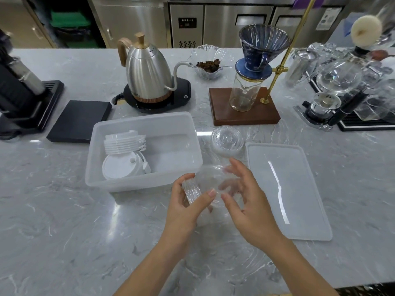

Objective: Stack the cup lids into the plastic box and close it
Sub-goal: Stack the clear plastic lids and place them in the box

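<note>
A translucent plastic box (186, 129) stands open on the marble counter, with two stacks of white cup lids (125, 144) in its left half. My left hand (183, 208) grips a short stack of clear lids (192, 190) held on edge, just in front of the box's near right corner. My right hand (245, 201) holds a single clear dome lid (211, 182) against that stack. Another pile of clear lids (227, 140) sits on the counter right of the box. The box's flat cover (286, 189) lies further right.
Behind the box are a steel gooseneck kettle (147, 71) on its base, a black scale (80, 120), a glass bowl (208, 60), and a pour-over stand (245, 112) with a blue dripper. A grinder (19, 86) is at far left, glassware (342, 82) at far right.
</note>
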Demonstrator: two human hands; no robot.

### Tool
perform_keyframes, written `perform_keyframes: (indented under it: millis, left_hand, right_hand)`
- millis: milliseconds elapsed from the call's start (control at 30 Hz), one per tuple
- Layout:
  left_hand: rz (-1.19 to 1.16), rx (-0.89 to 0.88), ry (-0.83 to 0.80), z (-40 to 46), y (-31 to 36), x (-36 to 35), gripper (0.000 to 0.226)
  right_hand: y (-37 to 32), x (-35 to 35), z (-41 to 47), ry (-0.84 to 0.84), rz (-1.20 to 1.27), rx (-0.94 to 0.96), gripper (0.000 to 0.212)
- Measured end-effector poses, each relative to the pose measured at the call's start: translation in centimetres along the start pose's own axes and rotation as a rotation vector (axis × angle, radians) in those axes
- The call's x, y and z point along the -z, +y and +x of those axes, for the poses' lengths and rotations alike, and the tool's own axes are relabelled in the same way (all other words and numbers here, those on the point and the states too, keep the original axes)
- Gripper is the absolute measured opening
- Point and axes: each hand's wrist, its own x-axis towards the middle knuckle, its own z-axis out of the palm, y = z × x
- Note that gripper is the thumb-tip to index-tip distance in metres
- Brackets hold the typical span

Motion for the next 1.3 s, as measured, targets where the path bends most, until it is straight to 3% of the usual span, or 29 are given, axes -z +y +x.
perform_keyframes:
  millis: [367, 667, 867, 1300]
  left_hand:
    - [-0.029, -0.001, 0.003, 0.0, -0.1, 0.0, 0.071]
    - [-0.039, -0.035, -0.058, -0.4, -0.1, -0.5, 0.066]
    - [0.009, -0.068, -0.069, -0.5, -0.4, -0.5, 0.07]
    - [0.082, -0.112, -0.039, -0.5, -0.9, -0.3, 0.063]
  right_hand:
    - [-0.6, -1.8, -1.8, -0.05, 0.132, 0.065, 0.037]
    - [2.2, -4.1, -1.9, 0.434, -0.108, 0.465, 0.03]
    - [2.5, -4.2, -1.6, 0.565, -0.164, 0.576, 0.026]
    - [1.8, -4.0, -1.7, 0.4, -0.085, 0.468, 0.034]
